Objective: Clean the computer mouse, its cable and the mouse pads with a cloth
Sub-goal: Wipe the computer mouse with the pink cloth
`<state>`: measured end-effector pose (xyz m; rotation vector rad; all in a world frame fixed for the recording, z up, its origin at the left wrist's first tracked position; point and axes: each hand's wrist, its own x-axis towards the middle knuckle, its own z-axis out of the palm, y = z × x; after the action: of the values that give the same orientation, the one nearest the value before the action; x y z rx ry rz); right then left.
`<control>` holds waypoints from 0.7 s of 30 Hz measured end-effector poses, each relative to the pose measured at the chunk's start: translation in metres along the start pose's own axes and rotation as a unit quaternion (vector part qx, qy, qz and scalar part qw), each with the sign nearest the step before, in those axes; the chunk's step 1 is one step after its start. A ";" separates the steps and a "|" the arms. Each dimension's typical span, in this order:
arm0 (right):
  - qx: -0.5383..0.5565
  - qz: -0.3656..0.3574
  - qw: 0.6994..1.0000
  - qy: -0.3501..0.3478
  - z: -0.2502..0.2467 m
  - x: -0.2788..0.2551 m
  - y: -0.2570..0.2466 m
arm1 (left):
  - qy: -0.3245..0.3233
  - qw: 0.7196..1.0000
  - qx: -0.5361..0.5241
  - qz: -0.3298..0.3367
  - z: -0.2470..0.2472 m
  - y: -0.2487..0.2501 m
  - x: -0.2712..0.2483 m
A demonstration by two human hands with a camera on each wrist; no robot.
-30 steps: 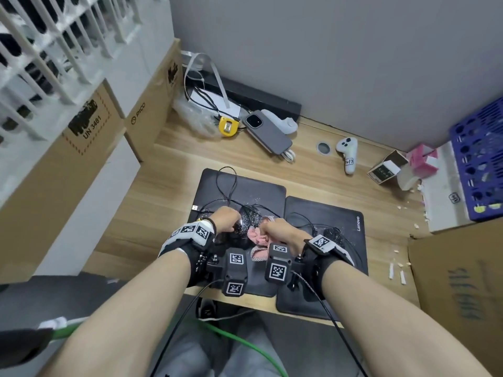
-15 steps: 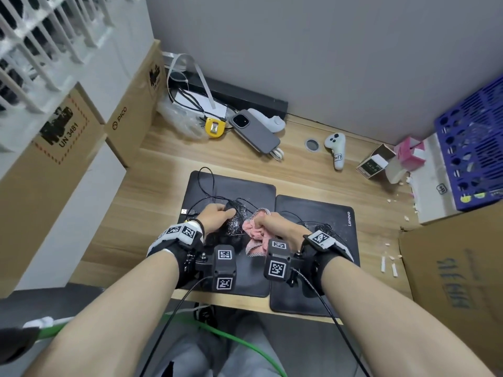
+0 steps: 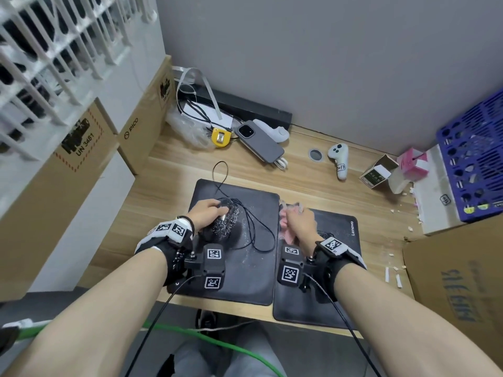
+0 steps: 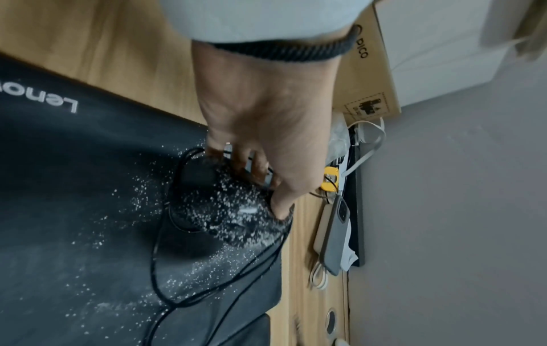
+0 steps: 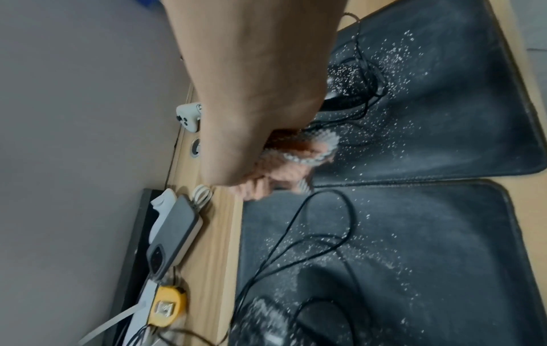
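Observation:
The black mouse [image 3: 229, 223], dusted with white powder, sits on the left black mouse pad [image 3: 245, 278]. My left hand [image 3: 215, 212] grips it from above, fingers curled over its far side [image 4: 275, 206]. Its thin black cable [image 3: 255, 232] loops loosely across that pad. My right hand [image 3: 299, 224] clutches a bunched pink cloth [image 3: 285, 219] over the seam where the right pad [image 3: 343, 268] begins, clear of the mouse. In the right wrist view the cloth [image 5: 284, 168] bulges from my fist above both powder-speckled pads. A dark powdery object [image 5: 343, 89] with cable lies on the right pad, partly hidden.
At the back of the wooden desk lie a grey phone [image 3: 258, 142], a yellow tape measure [image 3: 221, 137] and a white controller [image 3: 339, 159]. Cardboard boxes [image 3: 81, 164] wall the left; a blue crate [image 3: 473, 164] and another box [image 3: 457, 281] close the right. White crumbs [image 3: 392, 274] dot the right side.
My hands have drawn apart: the right hand took the cloth off the mouse and moved right to the pads' seam. The left hand keeps its grip on the mouse.

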<state>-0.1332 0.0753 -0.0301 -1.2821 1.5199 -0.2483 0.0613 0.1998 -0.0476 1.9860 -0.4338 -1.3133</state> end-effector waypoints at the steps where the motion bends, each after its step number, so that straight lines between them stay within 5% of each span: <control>1: 0.036 -0.024 0.999 -0.027 0.004 -0.003 -0.008 | -0.018 1.000 0.009 0.018 0.002 0.001 -0.002; 7: 0.026 -0.062 0.979 -0.191 0.027 -0.017 -0.046 | -0.108 0.992 -0.058 -0.001 0.014 0.019 -0.020; 14: 0.037 -0.035 0.988 -0.148 0.024 -0.015 -0.027 | -0.166 0.970 -0.135 -0.111 0.001 0.021 -0.029; 18: 0.093 -0.012 0.992 -0.087 0.022 -0.014 -0.017 | -0.103 0.978 -0.140 -0.118 0.003 0.023 -0.026; 21: 0.104 0.005 0.988 -0.117 0.016 -0.016 -0.017 | -0.054 0.983 -0.138 -0.106 0.014 0.025 -0.023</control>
<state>-0.1132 0.0888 -0.0154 -1.0970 1.2647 -0.2353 0.0417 0.1918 -0.0180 1.7706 -0.0837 -1.5289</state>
